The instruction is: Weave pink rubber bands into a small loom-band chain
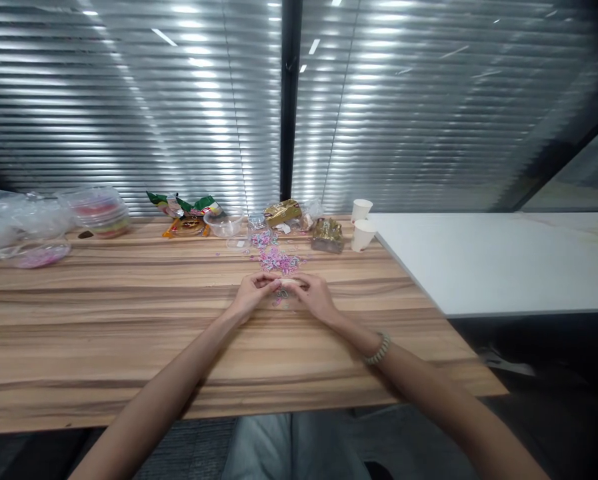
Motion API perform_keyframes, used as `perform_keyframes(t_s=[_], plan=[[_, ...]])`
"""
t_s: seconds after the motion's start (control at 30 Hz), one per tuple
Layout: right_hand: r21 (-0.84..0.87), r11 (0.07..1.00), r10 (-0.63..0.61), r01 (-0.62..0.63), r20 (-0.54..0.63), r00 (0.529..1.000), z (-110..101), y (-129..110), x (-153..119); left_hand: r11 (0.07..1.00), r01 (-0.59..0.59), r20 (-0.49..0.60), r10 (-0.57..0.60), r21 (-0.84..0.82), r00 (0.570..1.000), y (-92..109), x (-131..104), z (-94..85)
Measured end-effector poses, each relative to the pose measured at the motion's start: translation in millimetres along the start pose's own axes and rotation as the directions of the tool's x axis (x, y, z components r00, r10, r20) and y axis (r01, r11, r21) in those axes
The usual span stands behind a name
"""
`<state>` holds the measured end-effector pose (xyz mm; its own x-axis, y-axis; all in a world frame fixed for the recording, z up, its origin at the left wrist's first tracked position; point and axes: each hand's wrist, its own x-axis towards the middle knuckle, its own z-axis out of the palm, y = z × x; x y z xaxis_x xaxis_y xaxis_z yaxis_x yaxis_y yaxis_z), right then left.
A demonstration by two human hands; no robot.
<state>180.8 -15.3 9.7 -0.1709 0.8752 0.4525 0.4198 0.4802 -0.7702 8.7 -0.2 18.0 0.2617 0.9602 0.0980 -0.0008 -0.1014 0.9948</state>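
Note:
Both of my hands meet over the wooden table [129,333], just in front of a loose pile of small pink, purple and pale green pieces [280,261]. A small whitish object [291,282] lies between my fingertips. My right hand [317,295] has its fingers closed on it. The fingers of my left hand [253,292] are pinched together at its left end; what they grip is too small to make out. A few small coloured pieces [281,298] lie on the wood between my hands.
Behind the pile stand a clear bowl [223,224], green snack bags [206,205], gold wrappers [283,212] and two white paper cups [363,235]. Stacked clear tubs [101,212] and plastic bags sit at the left. A white table [429,267] adjoins on the right.

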Motion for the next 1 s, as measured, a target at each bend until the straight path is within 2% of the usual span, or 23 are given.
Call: perform_keyframes(t_s=[0.07,0.13,0.27,0.37,0.57,0.73,0.9,1.0], plan=[[0.229,0.954,0.2,-0.193,-0.004,0.98,1,0,2,1.0,0.013,-0.024,-0.014,-0.01,1.0,-1,1,-0.6],[0.452,0.843,0.319,-0.292,0.016,0.947,2,1,4,0.999,0.026,-0.023,-0.026,-0.023,0.999,-1,0,-0.6],[0.74,0.587,0.392,-0.328,0.095,0.915,4,5,6,1.0,0.011,0.011,-0.011,0.006,1.0,-1,0,0.9],[0.792,0.489,0.398,-0.366,0.171,0.901,5,6,5,0.999,-0.025,0.055,0.023,0.036,0.998,-2,-1,2.5],[0.773,0.526,0.311,-0.356,0.214,0.926,7,5,3,0.996,-0.068,0.127,0.059,0.066,0.99,-3,-3,6.4],[0.769,0.51,0.301,-0.386,0.26,0.917,7,5,4,0.994,-0.077,0.18,0.063,0.074,0.982,-2,-5,9.8],[0.717,0.596,0.309,-0.362,0.212,0.927,6,5,4,0.999,-0.005,0.228,-0.002,0.031,0.974,0,-8,13.0],[0.68,0.654,0.287,-0.331,0.182,0.941,5,5,4,0.998,-0.018,0.172,0.008,0.053,0.985,1,-6,11.0]])
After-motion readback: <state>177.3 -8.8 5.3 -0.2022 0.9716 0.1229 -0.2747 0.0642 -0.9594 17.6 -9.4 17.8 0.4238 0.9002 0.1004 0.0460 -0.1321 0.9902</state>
